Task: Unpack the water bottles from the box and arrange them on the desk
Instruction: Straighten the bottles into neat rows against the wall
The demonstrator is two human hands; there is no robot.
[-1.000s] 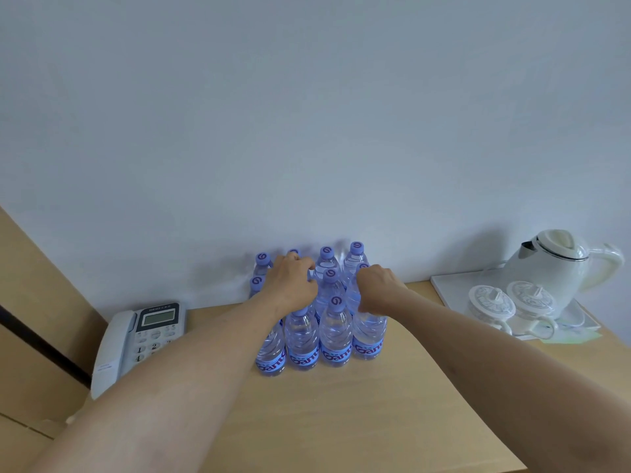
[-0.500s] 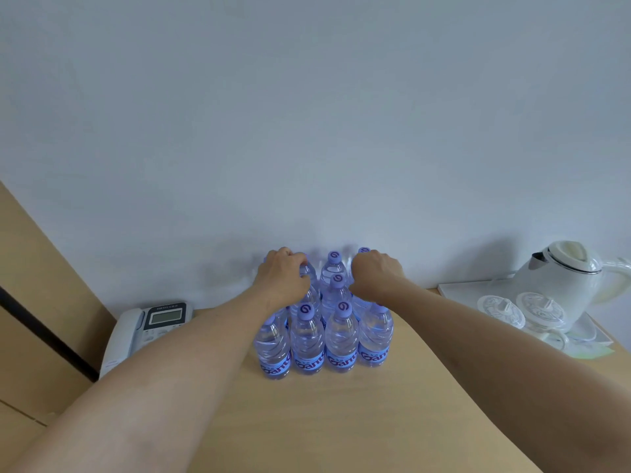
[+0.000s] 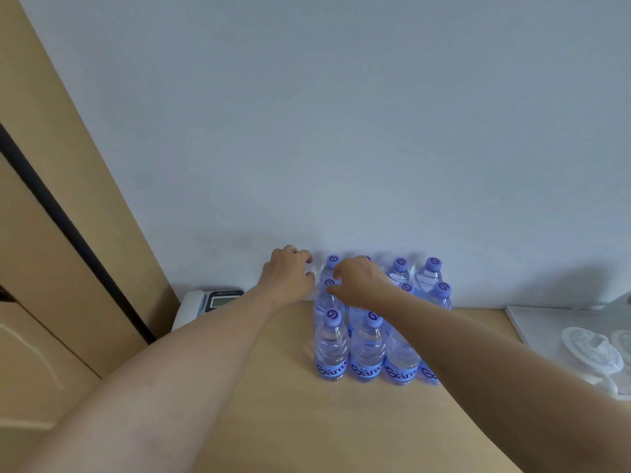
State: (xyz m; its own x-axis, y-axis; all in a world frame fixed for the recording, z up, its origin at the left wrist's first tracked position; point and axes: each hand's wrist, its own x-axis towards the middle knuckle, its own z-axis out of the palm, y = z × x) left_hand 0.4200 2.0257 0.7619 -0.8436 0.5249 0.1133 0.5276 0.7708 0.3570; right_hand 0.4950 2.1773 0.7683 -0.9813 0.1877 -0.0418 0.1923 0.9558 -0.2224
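Both my hands are at the back of the block of water bottles on the worktop.

The water bottles (image 3: 367,349) are clear ribbed plastic with round purple caps and blue label bands; they stand upright and packed together in rows against the worktop's far edge by the wall. I count nine caps, and my right arm hides others. My left hand (image 3: 286,273) is curled beside the block's back left corner, the grip loosely bent around what looks like a clear bottle there, though I cannot tell if it holds. My right hand (image 3: 358,281) rests over the caps of the back rows, its grip hidden beneath. The worktop (image 3: 273,404) is smooth pale wood under a plain white wall; a grey-white desk phone (image 3: 208,303) sits at the far left edge, a white tray (image 3: 532,324) with clear lids at the right.
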